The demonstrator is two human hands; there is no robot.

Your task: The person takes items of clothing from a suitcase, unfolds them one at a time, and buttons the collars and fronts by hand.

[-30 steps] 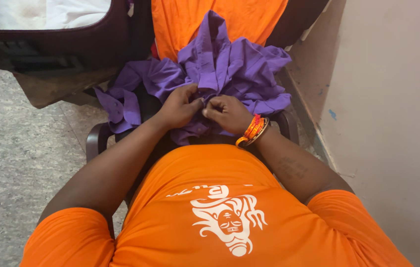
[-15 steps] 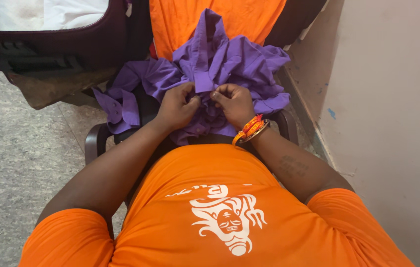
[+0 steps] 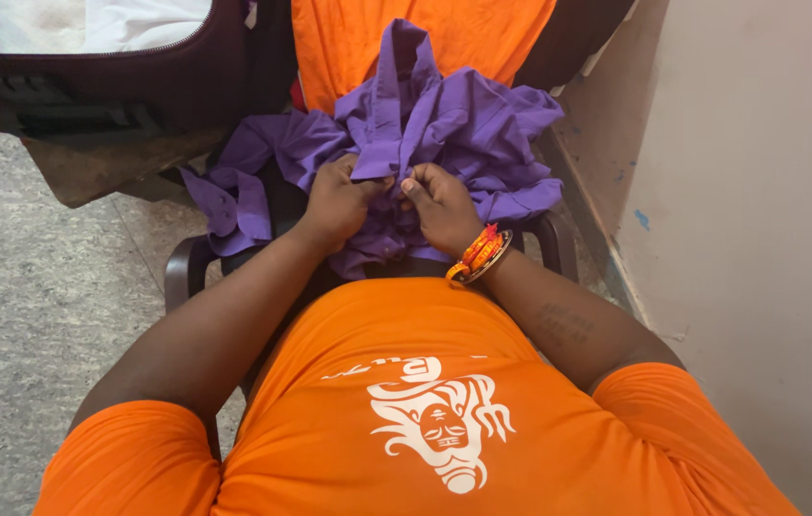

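A crumpled purple shirt (image 3: pixel 463 124) lies heaped on a dark plastic chair (image 3: pixel 186 272) in front of me. My left hand (image 3: pixel 339 203) and my right hand (image 3: pixel 439 205) sit side by side at the near middle of the heap, each pinching a fold of the purple cloth between thumb and fingers. Orange bangles (image 3: pixel 478 256) ring my right wrist. My orange t-shirt with a white print (image 3: pixel 444 420) fills the bottom of the view.
An orange cloth (image 3: pixel 425 33) hangs over the chair back behind the shirt. A dark maroon suitcase (image 3: pixel 119 76) with white cloth inside stands open at top left. A pale wall (image 3: pixel 769 239) runs along the right; speckled grey floor (image 3: pixel 33 325) lies to the left.
Both hands have shifted slightly up the heap, from the lower edge toward its middle, keeping their pinch on the purple cloth. The shirt's folds have bunched a little.
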